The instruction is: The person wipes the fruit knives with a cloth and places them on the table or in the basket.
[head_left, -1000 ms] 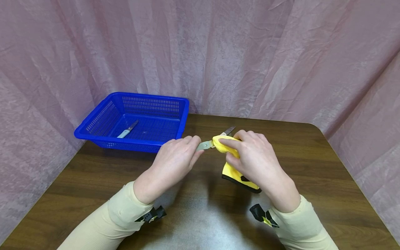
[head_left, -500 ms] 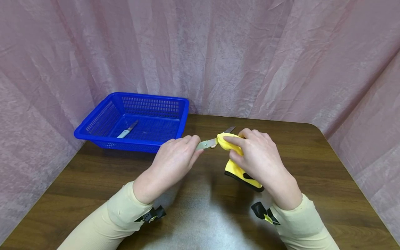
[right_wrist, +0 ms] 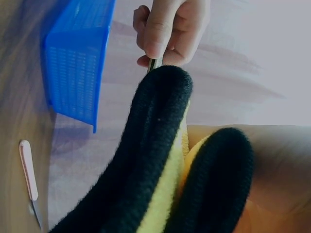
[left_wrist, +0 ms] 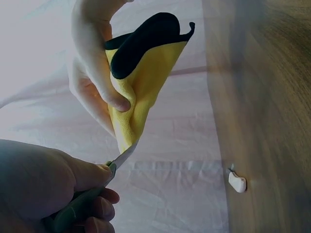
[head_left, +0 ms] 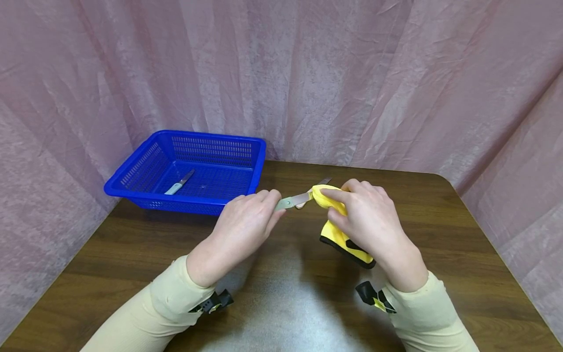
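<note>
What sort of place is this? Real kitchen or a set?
Probably a staged recording spot, though the room beyond is out of view: a pink curtain hangs behind a wood-grain table, and black devices, apparently cameras, are strapped at both wrists.

Curtained off, room type unclear: pink drapes (head_left: 281,83) behind wooden table (head_left: 440,234).

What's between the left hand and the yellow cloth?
The head view shows the knife there: the end of its green handle, then part of its blade.
</note>
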Demonstrator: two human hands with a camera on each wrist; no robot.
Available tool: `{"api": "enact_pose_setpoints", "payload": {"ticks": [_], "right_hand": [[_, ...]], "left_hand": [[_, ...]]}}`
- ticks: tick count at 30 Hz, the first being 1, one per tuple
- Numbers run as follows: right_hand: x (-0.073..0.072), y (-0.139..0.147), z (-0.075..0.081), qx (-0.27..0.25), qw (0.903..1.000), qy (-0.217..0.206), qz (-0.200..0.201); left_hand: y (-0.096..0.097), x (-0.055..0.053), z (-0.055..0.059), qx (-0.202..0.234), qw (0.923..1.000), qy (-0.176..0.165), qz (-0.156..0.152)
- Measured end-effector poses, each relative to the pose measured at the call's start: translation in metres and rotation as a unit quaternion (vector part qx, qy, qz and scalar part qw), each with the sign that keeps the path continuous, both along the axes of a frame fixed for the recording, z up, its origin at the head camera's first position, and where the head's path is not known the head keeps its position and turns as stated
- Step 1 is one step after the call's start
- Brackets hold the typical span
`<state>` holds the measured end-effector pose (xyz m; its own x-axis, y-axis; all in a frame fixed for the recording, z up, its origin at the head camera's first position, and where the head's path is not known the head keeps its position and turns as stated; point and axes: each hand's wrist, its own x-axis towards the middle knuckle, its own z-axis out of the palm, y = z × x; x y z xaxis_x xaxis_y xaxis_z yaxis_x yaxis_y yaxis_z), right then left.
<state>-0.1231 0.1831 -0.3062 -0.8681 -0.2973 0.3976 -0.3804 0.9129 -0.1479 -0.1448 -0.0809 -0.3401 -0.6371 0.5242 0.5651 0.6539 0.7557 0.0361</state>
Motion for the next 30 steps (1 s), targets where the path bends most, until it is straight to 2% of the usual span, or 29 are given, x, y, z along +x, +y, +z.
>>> {"api": "enact_pose_setpoints", "payload": {"ticks": [10,30], "right_hand": [[-0.003,0.005,0.000,0.000,0.9998,-0.017,-0.014],[-0.003,0.014,0.004,-0.005,0.9994,-0.017,-0.030]], "left_hand": [[-0.001,0.000,0.001,0.003,1.0000,0.000,-0.001],[-0.003,-0.001,0.001,0.008,0.9999,0.005,0.006]]}}
